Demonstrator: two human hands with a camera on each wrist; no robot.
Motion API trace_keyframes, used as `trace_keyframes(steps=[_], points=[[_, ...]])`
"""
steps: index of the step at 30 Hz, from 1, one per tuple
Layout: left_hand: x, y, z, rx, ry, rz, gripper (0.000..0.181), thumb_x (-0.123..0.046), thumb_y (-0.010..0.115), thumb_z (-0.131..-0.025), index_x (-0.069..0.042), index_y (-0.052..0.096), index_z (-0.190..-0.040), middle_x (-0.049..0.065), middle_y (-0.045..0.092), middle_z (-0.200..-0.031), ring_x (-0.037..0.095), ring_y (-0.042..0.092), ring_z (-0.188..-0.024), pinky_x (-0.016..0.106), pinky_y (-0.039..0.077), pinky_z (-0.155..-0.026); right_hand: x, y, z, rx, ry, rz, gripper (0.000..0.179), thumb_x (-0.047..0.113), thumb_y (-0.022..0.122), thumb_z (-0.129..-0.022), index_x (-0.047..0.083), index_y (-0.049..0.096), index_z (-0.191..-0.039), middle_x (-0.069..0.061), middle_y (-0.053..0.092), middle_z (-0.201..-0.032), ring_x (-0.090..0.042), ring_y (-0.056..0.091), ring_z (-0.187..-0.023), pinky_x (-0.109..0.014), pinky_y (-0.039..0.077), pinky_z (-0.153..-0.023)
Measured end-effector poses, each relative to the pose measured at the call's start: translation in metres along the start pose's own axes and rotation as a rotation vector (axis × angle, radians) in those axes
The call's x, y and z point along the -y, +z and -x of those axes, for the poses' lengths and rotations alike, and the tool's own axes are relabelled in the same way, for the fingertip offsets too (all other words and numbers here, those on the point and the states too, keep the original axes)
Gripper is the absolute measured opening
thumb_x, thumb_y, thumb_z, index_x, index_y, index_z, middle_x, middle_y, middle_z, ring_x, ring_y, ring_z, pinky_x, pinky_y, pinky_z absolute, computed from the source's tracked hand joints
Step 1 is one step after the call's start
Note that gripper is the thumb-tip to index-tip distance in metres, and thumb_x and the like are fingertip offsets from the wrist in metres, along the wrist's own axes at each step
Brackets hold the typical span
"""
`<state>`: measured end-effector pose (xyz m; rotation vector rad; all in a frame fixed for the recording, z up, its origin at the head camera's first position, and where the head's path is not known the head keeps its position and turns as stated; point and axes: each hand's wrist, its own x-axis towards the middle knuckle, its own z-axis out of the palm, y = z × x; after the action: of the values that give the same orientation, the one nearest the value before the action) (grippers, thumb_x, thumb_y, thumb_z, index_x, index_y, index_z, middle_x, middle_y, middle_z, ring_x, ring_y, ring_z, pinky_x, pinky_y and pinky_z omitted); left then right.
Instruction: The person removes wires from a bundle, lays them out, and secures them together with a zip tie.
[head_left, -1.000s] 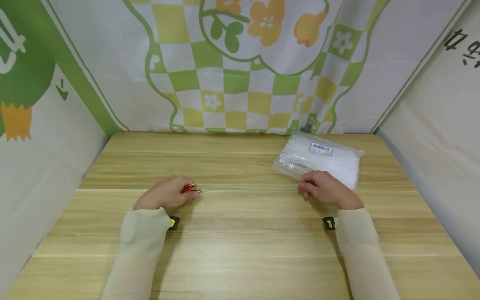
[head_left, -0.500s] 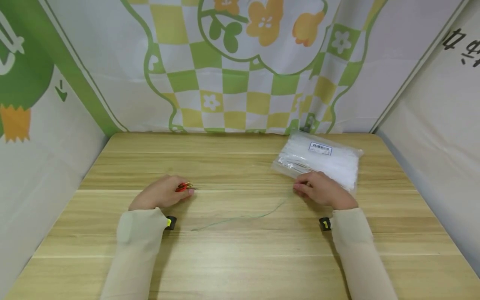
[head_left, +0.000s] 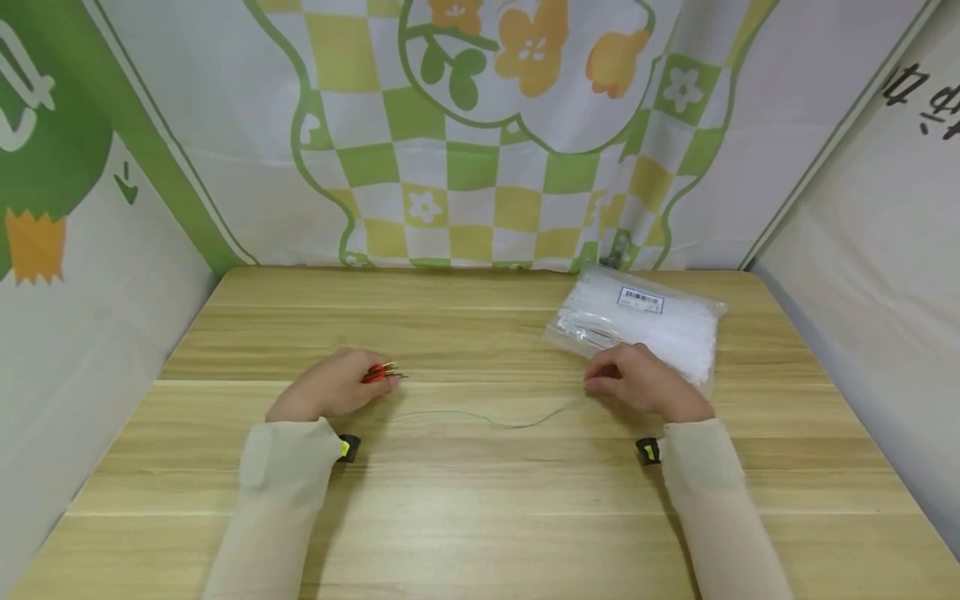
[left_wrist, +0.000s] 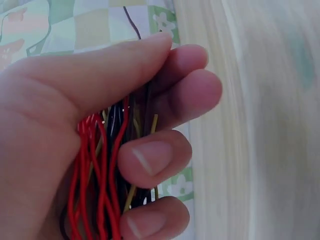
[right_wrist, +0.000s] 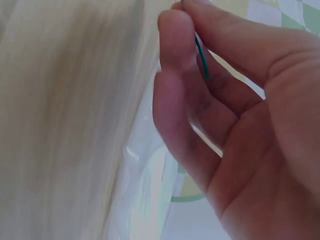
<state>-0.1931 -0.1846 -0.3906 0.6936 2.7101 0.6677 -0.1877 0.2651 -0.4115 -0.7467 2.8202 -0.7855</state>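
My left hand (head_left: 330, 387) grips a bundle of thin wires (left_wrist: 102, 175) in red, black and yellow; their tips stick out past the thumb in the head view. A single dark wire (left_wrist: 132, 22) pokes up beyond the thumb tip in the left wrist view. Between thumb and fingertips, my right hand (head_left: 637, 382) pinches one end of a thin green wire (head_left: 517, 427). A short piece of that wire's end shows inside the fingers in the right wrist view. The rest runs left in a loose curve, its far end faint below the left hand.
Behind the right hand lies a clear plastic bag (head_left: 678, 325) of white strips with a barcode label (head_left: 641, 300). Wood-grain table (head_left: 480, 508) spreads under both hands. A patterned curtain (head_left: 480, 192) closes off the back, with cloth walls at both sides.
One second ago the green wire stretched between both hands. Its left end came away from the left hand, swung toward the front, and now lies farther back. The right hand moved slightly left.
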Motion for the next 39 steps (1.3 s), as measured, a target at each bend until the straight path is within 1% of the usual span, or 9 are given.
trace_keyframes(steps=[3,5,8,11,16,22,26,32,39], points=[[-0.004,0.0,0.0,-0.011,0.024,-0.006,0.029,-0.025,0.063,-0.107,-0.016,0.059,-0.08,-0.005,0.046,-0.067,0.01,0.04,-0.061,0.029,0.038,-0.063,0.003,0.003,-0.003,-0.007,-0.011,0.01,0.004,0.015,0.078,-0.096,0.015,0.081,-0.094,0.007,0.077,-0.087,-0.005,0.066,-0.083,-0.03,0.056,-0.079],[-0.007,0.0,0.0,-0.016,0.033,-0.015,0.029,-0.026,0.063,-0.107,-0.016,0.059,-0.08,-0.005,0.046,-0.068,0.01,0.04,-0.061,0.029,0.038,-0.064,0.007,0.004,-0.003,-0.013,-0.002,0.039,0.004,0.017,0.079,-0.096,0.017,0.082,-0.094,0.009,0.078,-0.089,-0.006,0.067,-0.084,-0.031,0.056,-0.081],[-0.011,0.002,-0.002,-0.013,0.022,-0.023,0.031,-0.029,0.064,-0.106,-0.017,0.056,-0.078,-0.006,0.042,-0.067,0.01,0.039,-0.062,0.029,0.038,-0.064,0.013,0.0,0.0,-0.038,-0.003,0.072,0.004,0.018,0.079,-0.096,0.018,0.083,-0.097,0.009,0.08,-0.093,-0.009,0.07,-0.087,-0.036,0.057,-0.082],[-0.014,0.005,-0.005,-0.008,0.021,-0.026,0.035,-0.031,0.064,-0.106,-0.018,0.052,-0.076,-0.007,0.037,-0.066,0.01,0.036,-0.063,0.029,0.036,-0.064,0.019,-0.006,0.005,-0.072,0.002,0.095,0.008,0.015,0.079,-0.095,0.014,0.083,-0.101,0.005,0.082,-0.098,-0.015,0.075,-0.092,-0.041,0.059,-0.086],[-0.018,0.011,-0.009,-0.009,0.059,-0.044,0.037,-0.03,0.063,-0.106,-0.017,0.048,-0.075,-0.006,0.037,-0.067,0.01,0.037,-0.062,0.028,0.036,-0.062,0.024,-0.01,0.007,-0.089,0.014,0.09,0.012,0.014,0.077,-0.096,0.009,0.082,-0.107,-0.002,0.082,-0.103,-0.02,0.078,-0.097,-0.045,0.061,-0.091],[-0.031,0.019,-0.014,-0.013,0.108,-0.092,0.032,-0.029,0.061,-0.107,-0.017,0.049,-0.079,-0.005,0.04,-0.069,0.011,0.039,-0.063,0.029,0.036,-0.062,0.032,-0.009,0.002,-0.058,-0.002,0.039,0.013,0.016,0.077,-0.097,0.009,0.08,-0.107,0.0,0.081,-0.1,-0.016,0.076,-0.094,-0.04,0.061,-0.087],[-0.04,0.025,-0.017,-0.026,0.151,-0.133,0.031,-0.027,0.061,-0.106,-0.017,0.05,-0.08,-0.005,0.042,-0.069,0.012,0.041,-0.064,0.029,0.036,-0.062,0.044,-0.005,-0.002,-0.059,-0.034,0.046,0.014,0.019,0.077,-0.097,0.009,0.08,-0.108,0.001,0.081,-0.099,-0.014,0.076,-0.092,-0.04,0.061,-0.085],[-0.052,0.033,-0.019,-0.017,0.199,-0.16,0.032,-0.024,0.061,-0.107,-0.017,0.047,-0.078,-0.006,0.039,-0.067,0.01,0.036,-0.061,0.026,0.032,-0.061,0.066,0.001,-0.006,-0.06,-0.104,0.082,0.011,0.021,0.078,-0.097,0.012,0.08,-0.104,0.003,0.08,-0.097,-0.013,0.076,-0.092,-0.038,0.061,-0.084],[-0.066,0.041,-0.022,-0.011,0.227,-0.18,0.03,-0.024,0.06,-0.106,-0.017,0.049,-0.08,-0.007,0.037,-0.066,0.009,0.035,-0.06,0.024,0.03,-0.057,0.087,0.014,-0.01,-0.05,-0.214,0.118,0.006,0.024,0.078,-0.098,0.018,0.079,-0.099,0.011,0.077,-0.094,-0.003,0.072,-0.087,-0.028,0.06,-0.08]])
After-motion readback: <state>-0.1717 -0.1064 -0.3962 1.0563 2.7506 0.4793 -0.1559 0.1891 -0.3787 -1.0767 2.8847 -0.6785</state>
